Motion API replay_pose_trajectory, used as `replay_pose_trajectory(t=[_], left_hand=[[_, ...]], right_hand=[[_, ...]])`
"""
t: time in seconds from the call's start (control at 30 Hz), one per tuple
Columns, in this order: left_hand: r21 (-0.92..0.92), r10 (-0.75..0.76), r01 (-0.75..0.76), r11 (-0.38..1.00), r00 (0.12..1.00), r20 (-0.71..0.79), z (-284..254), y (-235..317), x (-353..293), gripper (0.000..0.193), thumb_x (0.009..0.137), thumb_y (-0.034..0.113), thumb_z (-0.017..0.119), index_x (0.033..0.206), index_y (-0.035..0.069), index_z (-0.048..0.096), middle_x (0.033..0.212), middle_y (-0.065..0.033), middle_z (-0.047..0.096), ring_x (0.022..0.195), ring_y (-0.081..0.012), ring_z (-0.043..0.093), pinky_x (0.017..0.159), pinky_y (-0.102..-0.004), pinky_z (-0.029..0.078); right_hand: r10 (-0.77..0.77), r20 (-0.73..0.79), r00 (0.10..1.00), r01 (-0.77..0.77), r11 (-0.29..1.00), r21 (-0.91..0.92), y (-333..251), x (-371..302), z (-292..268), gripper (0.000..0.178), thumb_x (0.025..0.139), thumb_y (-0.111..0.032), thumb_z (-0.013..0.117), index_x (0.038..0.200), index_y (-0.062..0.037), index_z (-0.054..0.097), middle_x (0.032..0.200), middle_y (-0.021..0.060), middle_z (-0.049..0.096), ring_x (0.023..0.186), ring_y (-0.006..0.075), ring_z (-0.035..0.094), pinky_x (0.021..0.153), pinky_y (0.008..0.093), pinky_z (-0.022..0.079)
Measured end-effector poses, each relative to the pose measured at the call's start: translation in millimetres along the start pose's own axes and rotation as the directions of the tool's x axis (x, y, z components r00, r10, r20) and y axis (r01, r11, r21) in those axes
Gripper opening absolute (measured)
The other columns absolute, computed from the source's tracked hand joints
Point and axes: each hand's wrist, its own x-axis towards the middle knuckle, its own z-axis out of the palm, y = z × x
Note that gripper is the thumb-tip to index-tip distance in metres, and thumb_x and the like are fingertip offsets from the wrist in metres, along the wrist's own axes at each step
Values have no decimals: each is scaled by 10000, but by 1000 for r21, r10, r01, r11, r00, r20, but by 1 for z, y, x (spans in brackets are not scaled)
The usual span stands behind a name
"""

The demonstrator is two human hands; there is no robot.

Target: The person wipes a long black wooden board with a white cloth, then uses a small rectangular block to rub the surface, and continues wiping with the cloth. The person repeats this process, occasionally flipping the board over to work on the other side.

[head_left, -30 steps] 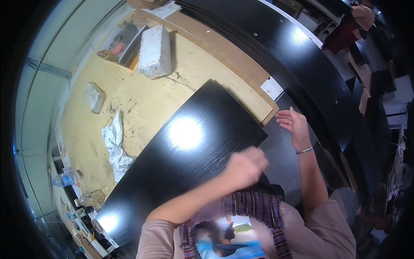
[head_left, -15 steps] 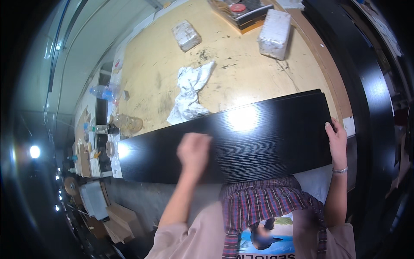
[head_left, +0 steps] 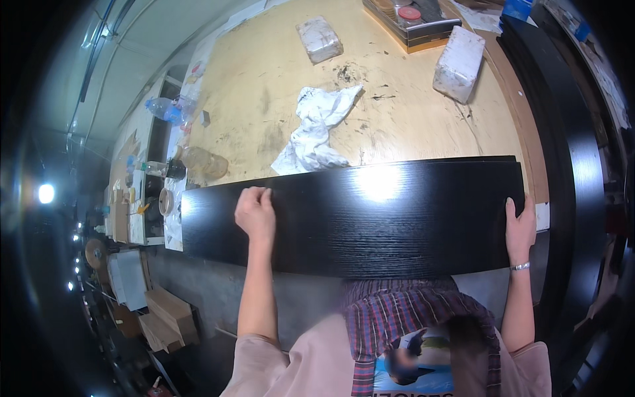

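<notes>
A long glossy black wood-grain panel [head_left: 397, 225] lies across the near edge of the table, and bright light reflects off its top. At its right end my right hand [head_left: 521, 228] grips the edge, thumb on top and fingers wrapped over the side. My left hand [head_left: 256, 210] is closed, resting on or just above the panel's left part. Whatever its curled fingers may hold is hidden. Just beyond the panel a crumpled white cloth [head_left: 314, 135] lies on the tabletop.
Two whitish wrapped blocks [head_left: 319, 40] [head_left: 459, 64] sit on the stained yellowish table [head_left: 245, 99]. A box with a red-lidded jar [head_left: 409, 13] stands at the far right. Plastic bottles [head_left: 165, 110] line the left side. Long dark boards [head_left: 562, 145] run along the right, and cardboard [head_left: 169, 314] lies lower left.
My left hand has moved left and a little farther away along the panel. My right hand still holds the right end. The whole view has shifted slightly.
</notes>
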Motion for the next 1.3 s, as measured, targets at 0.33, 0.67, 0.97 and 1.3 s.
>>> replay_pose_trajectory(t=[0.33,0.67,0.97,1.3], left_hand=[[-25,71,-71,997,997,15,1,17,3,79,815,69,758,792,46,686,753,-117,654,656,-309,636,625,-388,516],[-70,18,-12,997,996,87,-43,3,-56,77,815,50,732,763,44,675,702,-124,610,620,-307,606,576,-400,492],[-111,75,-65,992,994,85,-50,11,-76,52,798,45,740,787,19,697,711,-124,620,630,-279,623,578,-378,494],[11,163,-163,987,986,-19,-24,-9,-13,73,827,63,737,780,23,697,737,-136,642,663,-305,644,598,-391,511]], right_hand=[[32,-43,999,-37,993,-109,-4,0,0,534,978,-328,638,1308,85,560,1099,290,698,1031,442,669,907,460,516],[34,-49,998,-40,993,-113,20,5,10,548,980,-365,633,1303,73,572,1112,285,698,1038,433,673,900,451,521],[40,-28,999,-43,994,-97,13,5,6,551,979,-380,632,1300,65,577,1138,277,688,1055,422,668,913,446,517],[70,-20,997,-73,988,-135,8,6,5,577,974,-385,628,1323,70,566,1153,286,686,1073,428,665,936,444,514]])
